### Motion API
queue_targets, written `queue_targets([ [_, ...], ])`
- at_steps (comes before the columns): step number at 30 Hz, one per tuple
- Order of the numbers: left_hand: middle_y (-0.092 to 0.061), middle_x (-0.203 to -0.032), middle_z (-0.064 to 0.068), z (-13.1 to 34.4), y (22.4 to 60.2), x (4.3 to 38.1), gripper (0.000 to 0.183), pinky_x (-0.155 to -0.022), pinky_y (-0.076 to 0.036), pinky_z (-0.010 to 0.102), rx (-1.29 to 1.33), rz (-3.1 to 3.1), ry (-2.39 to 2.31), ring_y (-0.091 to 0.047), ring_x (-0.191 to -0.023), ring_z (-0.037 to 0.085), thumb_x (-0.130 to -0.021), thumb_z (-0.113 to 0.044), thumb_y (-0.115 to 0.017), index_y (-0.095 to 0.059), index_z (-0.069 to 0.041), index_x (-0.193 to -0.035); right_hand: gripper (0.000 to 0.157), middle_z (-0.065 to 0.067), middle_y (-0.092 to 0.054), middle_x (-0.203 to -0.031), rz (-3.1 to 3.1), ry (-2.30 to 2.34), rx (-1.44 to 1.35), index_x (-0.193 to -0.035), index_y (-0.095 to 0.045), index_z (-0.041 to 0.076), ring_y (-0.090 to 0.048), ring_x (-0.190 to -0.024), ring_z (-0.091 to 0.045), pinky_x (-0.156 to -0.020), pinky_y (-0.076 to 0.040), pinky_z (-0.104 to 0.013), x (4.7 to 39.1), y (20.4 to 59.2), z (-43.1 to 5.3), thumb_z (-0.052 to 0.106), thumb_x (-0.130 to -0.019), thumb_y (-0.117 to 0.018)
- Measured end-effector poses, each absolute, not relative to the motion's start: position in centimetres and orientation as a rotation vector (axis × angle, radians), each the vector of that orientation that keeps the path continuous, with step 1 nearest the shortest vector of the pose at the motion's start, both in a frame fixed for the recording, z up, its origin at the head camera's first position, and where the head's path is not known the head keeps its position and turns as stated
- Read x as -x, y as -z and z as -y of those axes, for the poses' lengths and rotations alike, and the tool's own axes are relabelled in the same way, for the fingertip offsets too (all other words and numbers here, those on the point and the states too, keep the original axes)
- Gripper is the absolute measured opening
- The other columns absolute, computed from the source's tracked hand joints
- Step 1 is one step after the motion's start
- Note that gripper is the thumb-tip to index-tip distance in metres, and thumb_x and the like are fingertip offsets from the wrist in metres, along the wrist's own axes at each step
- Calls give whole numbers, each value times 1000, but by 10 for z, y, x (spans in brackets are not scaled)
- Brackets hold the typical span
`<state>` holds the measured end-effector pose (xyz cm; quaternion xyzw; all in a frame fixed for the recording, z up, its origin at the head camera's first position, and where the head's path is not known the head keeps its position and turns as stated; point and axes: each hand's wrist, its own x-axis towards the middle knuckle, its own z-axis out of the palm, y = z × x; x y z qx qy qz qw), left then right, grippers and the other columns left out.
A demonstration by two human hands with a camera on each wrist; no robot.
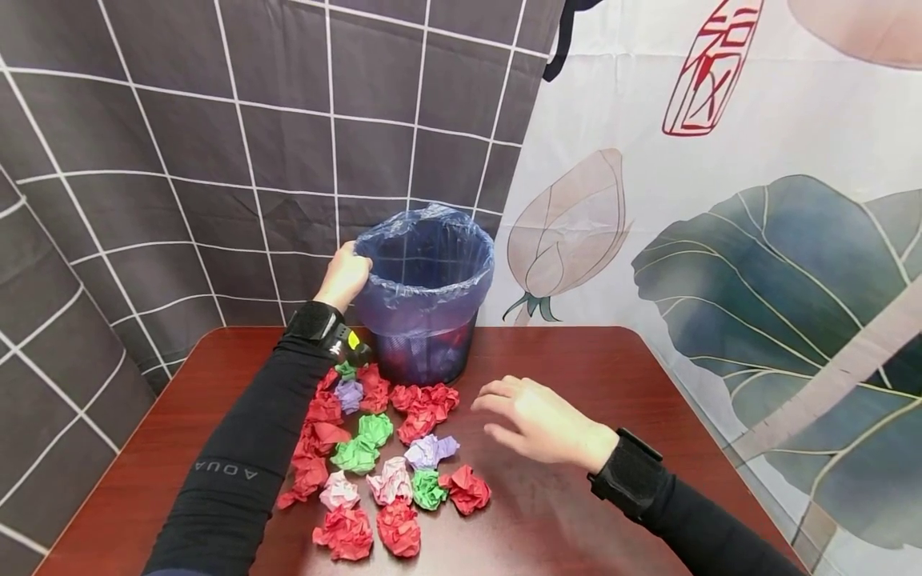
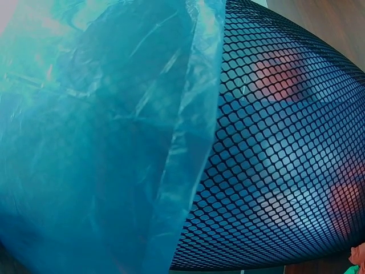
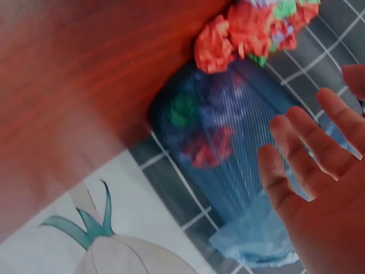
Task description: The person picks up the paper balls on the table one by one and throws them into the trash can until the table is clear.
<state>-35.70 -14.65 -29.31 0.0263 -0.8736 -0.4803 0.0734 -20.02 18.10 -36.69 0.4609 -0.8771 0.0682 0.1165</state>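
Observation:
A black mesh wastebasket lined with a blue plastic bag stands at the back of the table. My left hand grips its rim on the left side, thumb over the lip. Through the mesh in the left wrist view, crumpled paper shows inside. My right hand hovers over the table to the right of the paper balls, holding nothing, its fingers spread and relaxed. Nearest to it are a purple paper ball and a red paper ball.
Several crumpled paper balls lie before the wastebasket, among them green ones, pink ones and red ones. Behind the brown table hang a dark grid-patterned cloth and a white cloth with plant prints.

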Motion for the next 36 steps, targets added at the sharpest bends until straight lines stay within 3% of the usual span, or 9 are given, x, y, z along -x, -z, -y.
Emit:
queue_targets([
  [8, -44, -151, 27, 146, 292, 356, 60, -117, -32, 49, -58, 2610, 1442, -41, -141, 41, -90, -10, -45, -40, 6, -147, 47, 3, -64, -126, 2658, -198, -1483, -133, -64, 22, -59, -112, -13, -95, -52, -36, 182, 388, -172, 46, -92, -68],
  [20, -46, -149, 28, 150, 299, 352, 60, -116, -33, 51, -49, 2605, 1453, -43, -138, 42, -89, -9, -44, -40, 8, -146, 65, 4, -57, -138, 2736, -18, -1664, -146, -50, 33, -58, -116, -11, -95, -51, -34, 162, 417, -159, 54, -88, -71],
  [27, -43, -152, 29, 148, 297, 348, 60, -118, -31, 51, -59, 2614, 1479, -40, -141, 42, -92, -10, -44, -37, 7, -149, 59, 6, -57, -137, 2763, 5, -1671, -142, -53, 34, -59, -114, -8, -92, -52, -30, 157, 426, -159, 49, -88, -73],
  [36, -43, -151, 29, 146, 294, 350, 60, -117, -32, 52, -36, 2623, 1469, -41, -140, 43, -92, -10, -43, -36, 8, -149, 47, 11, -62, -118, 2634, 4, -1691, -129, -60, 28, -60, -98, -3, -86, -52, -19, 156, 434, -157, 32, -86, -78],
])
